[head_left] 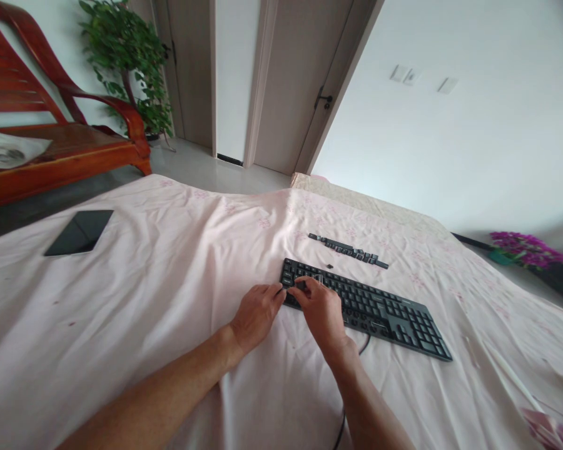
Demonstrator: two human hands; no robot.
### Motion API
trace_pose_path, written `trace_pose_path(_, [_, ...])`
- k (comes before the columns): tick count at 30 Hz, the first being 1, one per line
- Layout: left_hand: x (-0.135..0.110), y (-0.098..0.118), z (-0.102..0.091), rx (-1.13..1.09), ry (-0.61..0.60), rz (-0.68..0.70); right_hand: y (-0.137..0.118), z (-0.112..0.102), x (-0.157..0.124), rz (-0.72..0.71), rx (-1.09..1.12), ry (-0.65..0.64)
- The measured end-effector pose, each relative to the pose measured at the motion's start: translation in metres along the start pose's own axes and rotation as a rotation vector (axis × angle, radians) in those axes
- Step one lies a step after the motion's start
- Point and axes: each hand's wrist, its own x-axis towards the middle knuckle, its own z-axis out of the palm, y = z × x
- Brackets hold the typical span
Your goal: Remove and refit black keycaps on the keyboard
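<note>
A black keyboard lies at a slant on the pink cloth, some key positions along its near side showing bare without caps. My left hand grips the keyboard's left end, fingers closed at the edge. Over the left keys, my right hand is closed in a pinch; whatever is between its fingertips is too small to make out. Thin shiny wires show by its knuckles. Behind the keyboard sits a row of loose black keycaps, with a single keycap nearer to it.
A dark-screened tablet rests on the cloth at left. The keyboard's cable runs toward me beside my right forearm. Beyond the cloth stand a wooden chair, a green plant and purple flowers.
</note>
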Motion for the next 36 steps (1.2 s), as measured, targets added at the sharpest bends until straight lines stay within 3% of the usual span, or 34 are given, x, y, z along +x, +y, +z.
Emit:
trace_pose_path(8, [0.000, 0.000, 0.002, 0.040, -0.009, 0.003, -0.006, -0.005, 0.019, -0.117, 0.038, -0.155])
trace_pose_path(15, [0.000, -0.002, -0.002, -0.042, -0.015, -0.035, 0.003, -0.001, 0.017, -0.140, 0.137, -0.084])
trace_pose_path(23, [0.021, -0.007, 0.000, -0.203, 0.001, -0.326, 0.013, 0.016, 0.014, -0.155, 0.264, -0.092])
trace_pose_path(36, [0.027, -0.004, 0.005, -0.257, 0.051, -0.302, 0.031, 0.032, 0.006, -0.266, 0.293, 0.019])
